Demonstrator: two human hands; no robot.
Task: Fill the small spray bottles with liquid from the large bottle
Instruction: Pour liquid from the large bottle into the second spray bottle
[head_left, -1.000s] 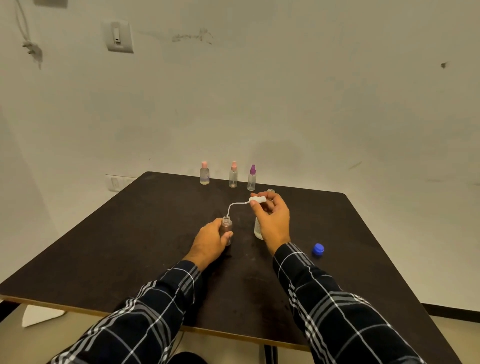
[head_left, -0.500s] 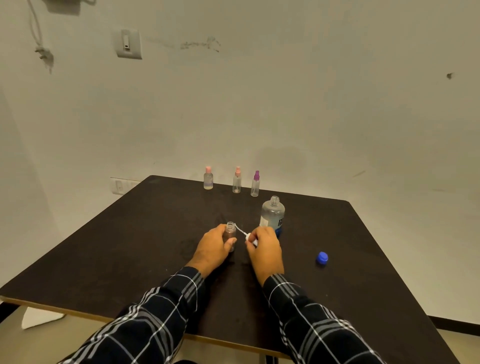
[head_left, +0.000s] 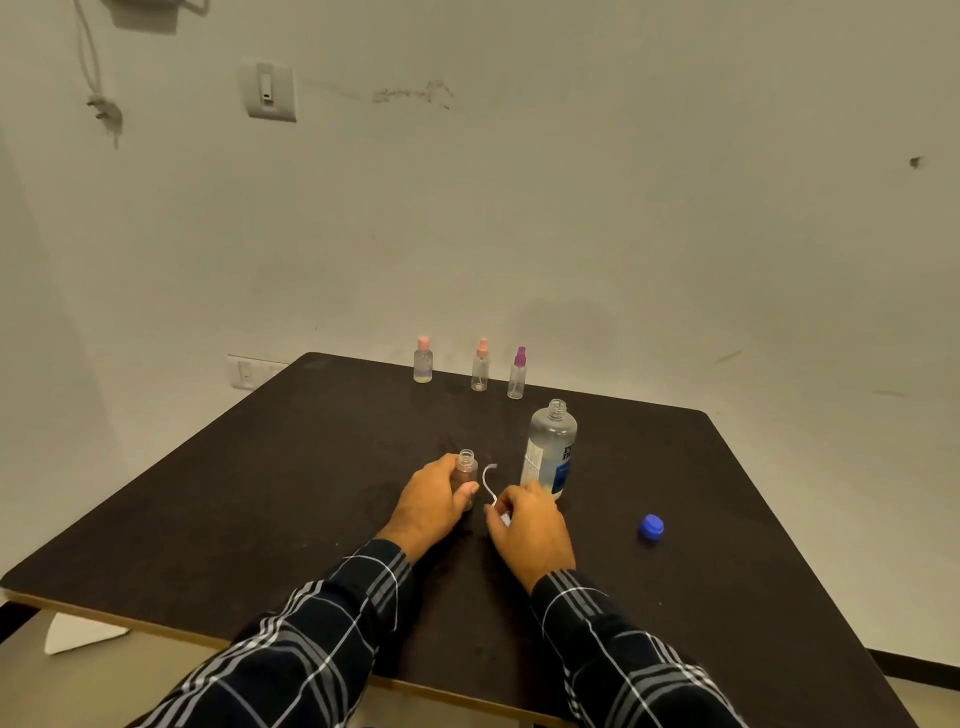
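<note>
the open small spray bottle (head_left: 466, 474) is held upright on the table (head_left: 260, 493) by the left hand (head_left: 434, 501), the white sprayer top (head_left: 493, 491) is pinched low in the right hand (head_left: 530, 522), and the uncapped large bottle (head_left: 550, 449) is found just beyond that nearer right hand.

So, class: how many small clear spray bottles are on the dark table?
4. Three capped ones stand along the far edge: pink-capped, pink-nozzled, purple-nozzled. The fourth, open bottle is gripped by the left hand. None seem hidden.
</note>
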